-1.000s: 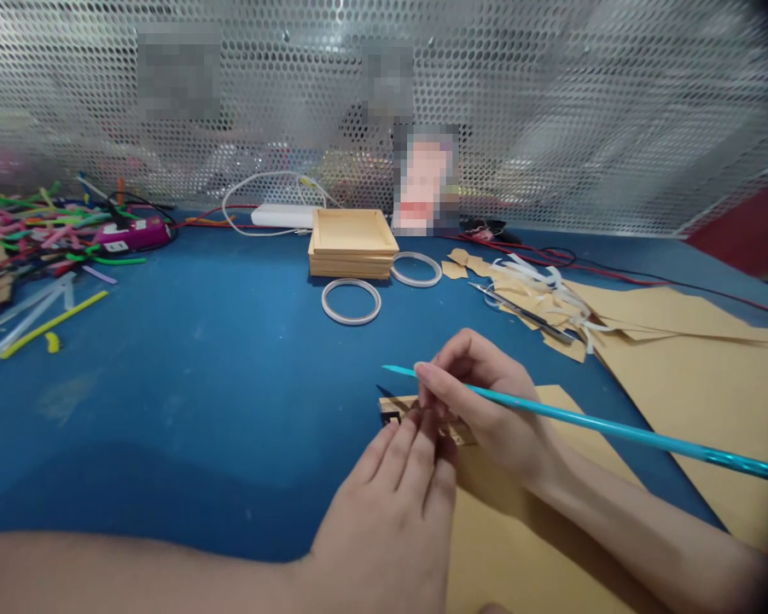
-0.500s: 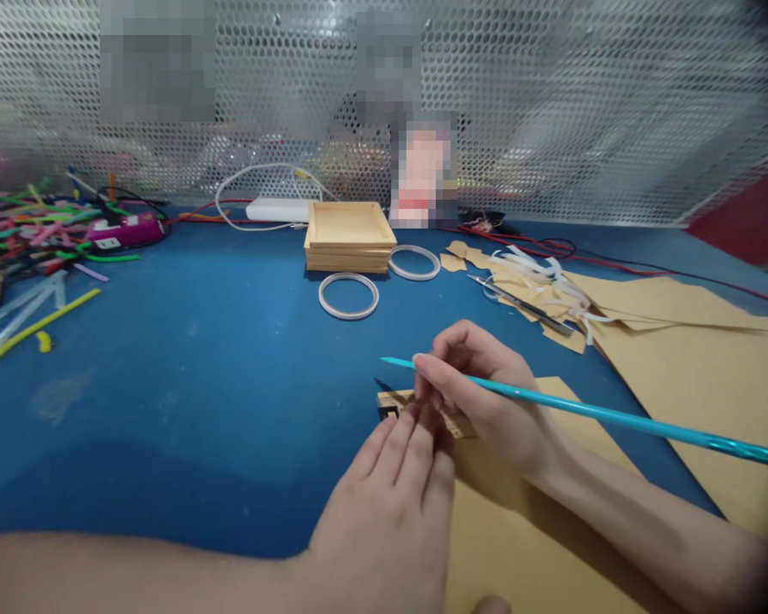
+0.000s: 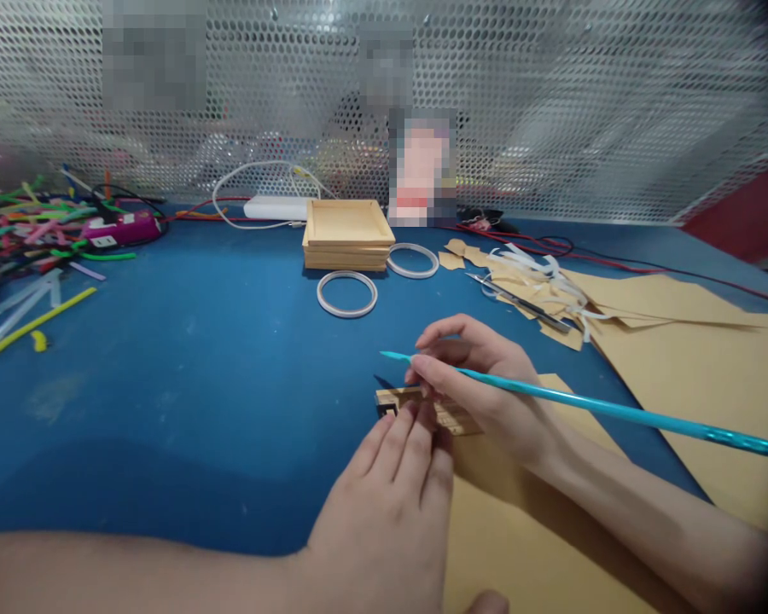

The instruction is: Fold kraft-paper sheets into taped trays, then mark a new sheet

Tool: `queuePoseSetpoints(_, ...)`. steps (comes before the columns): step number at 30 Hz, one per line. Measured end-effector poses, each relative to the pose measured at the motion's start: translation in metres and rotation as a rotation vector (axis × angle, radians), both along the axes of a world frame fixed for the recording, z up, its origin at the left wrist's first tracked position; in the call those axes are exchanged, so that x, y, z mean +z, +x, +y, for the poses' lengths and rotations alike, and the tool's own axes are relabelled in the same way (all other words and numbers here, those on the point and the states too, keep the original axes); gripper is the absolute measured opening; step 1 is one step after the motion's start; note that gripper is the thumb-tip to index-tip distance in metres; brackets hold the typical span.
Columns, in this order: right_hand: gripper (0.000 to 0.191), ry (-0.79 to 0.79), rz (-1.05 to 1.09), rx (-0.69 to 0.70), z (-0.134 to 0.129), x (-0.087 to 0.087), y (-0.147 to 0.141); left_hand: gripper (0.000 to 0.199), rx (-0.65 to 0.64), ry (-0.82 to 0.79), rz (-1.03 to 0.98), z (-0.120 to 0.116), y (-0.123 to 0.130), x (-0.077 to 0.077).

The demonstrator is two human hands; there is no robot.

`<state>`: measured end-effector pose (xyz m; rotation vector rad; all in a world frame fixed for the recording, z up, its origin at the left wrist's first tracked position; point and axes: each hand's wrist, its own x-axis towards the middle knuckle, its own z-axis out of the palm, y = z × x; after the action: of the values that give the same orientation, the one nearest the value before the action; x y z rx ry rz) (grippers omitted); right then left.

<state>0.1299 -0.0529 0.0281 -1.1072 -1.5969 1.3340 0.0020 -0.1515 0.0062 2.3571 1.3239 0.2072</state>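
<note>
My left hand lies palm down, fingers stretched out flat over a light wooden strip with dark markings and a black patch at its left end. Part of the strip is hidden under the fingers. Beneath it is a sheet of brown paper on the blue table. Just to the right and above, my right hand pinches a long, shiny turquoise stick near its pointed left end. The tip points left, over the table, and the fingertips are close to the strip.
Stacked wooden trays stand at the back, with two pale rings nearby. Scissors lie among paper scraps before larger brown sheets. Colourful strips and a purple device are at left. A perforated metal panel stands behind.
My right hand has shifted slightly up, its fingers lifting off the strip and showing more of it, with the stick still held. My left hand has hardly moved.
</note>
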Motion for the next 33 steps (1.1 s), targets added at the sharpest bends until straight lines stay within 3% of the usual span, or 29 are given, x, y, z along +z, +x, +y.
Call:
queuePoseSetpoints(6, 0.018, -0.039, -0.066, 0.028, -0.001, -0.002, 0.003, 0.092, -0.002, -0.004, -0.005, -0.001, 0.0, -0.002)
queuePoseSetpoints(13, 0.036, -0.035, -0.091, -0.032, 0.002, -0.005, 0.004, 0.09, 0.001, 0.017, 0.002, -0.001, -0.002, -0.001)
queuePoseSetpoints(23, 0.03, -0.069, -0.124, -0.001, 0.006, -0.009, 0.005, 0.088, 0.006, 0.037, 0.007, 0.0, -0.003, 0.004)
queuePoseSetpoints(33, 0.039, -0.088, -0.081, -0.001, 0.007, -0.01, 0.001, 0.087, -0.002, 0.081, 0.022, 0.001, -0.002, 0.002)
